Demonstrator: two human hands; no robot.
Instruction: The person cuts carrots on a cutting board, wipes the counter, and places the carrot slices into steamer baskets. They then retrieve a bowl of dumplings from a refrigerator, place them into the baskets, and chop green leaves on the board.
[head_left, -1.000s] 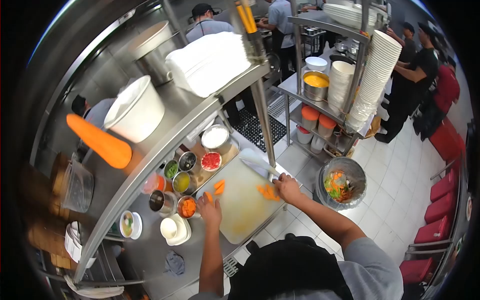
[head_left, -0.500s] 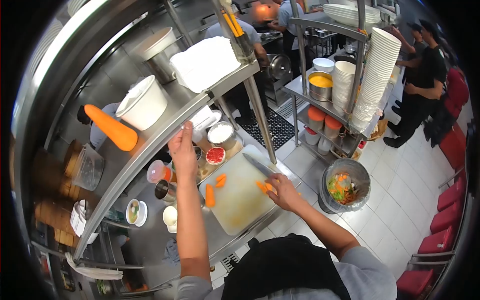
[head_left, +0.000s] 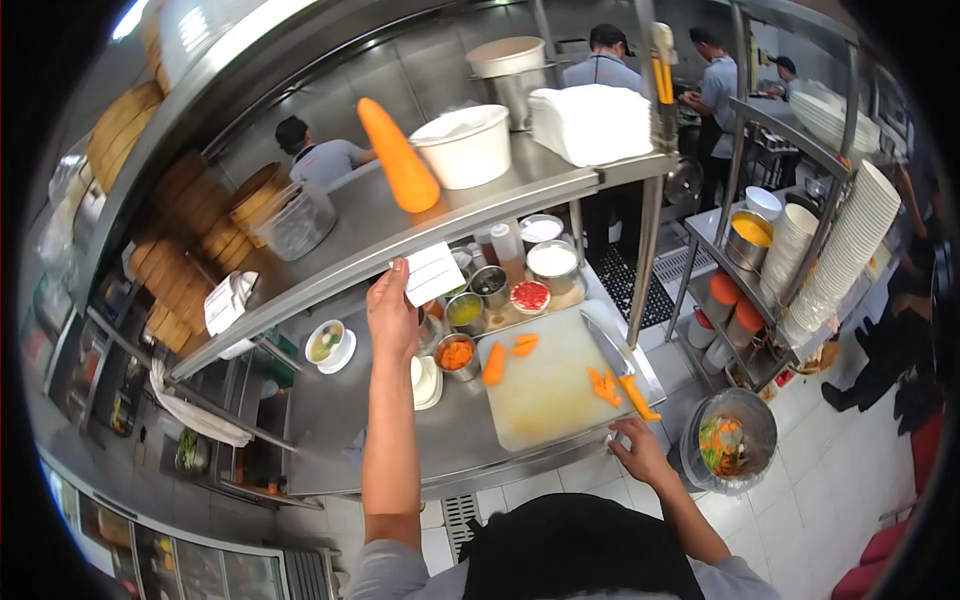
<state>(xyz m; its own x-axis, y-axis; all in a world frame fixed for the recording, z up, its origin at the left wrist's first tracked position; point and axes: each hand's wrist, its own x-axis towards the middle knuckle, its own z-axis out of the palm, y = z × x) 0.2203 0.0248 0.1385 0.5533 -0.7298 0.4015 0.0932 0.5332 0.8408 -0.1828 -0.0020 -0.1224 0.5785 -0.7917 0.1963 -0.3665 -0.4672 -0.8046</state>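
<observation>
You are in a restaurant kitchen: your metal counter (head_left: 325, 440) carries a cutting board (head_left: 550, 385), a knife (head_left: 607, 342) and small pots (head_left: 468, 374) of food, with a paper slip (head_left: 435, 273) at the shelf (head_left: 345, 225). Bamboo steamers (head_left: 165, 278) stack up at left, bowls (head_left: 842, 250) tower at right, and co-workers (head_left: 603, 73) in caps stand on the far side.

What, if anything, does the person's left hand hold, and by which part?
The left hand appears to hold a white paper slip by its left edge.
</observation>
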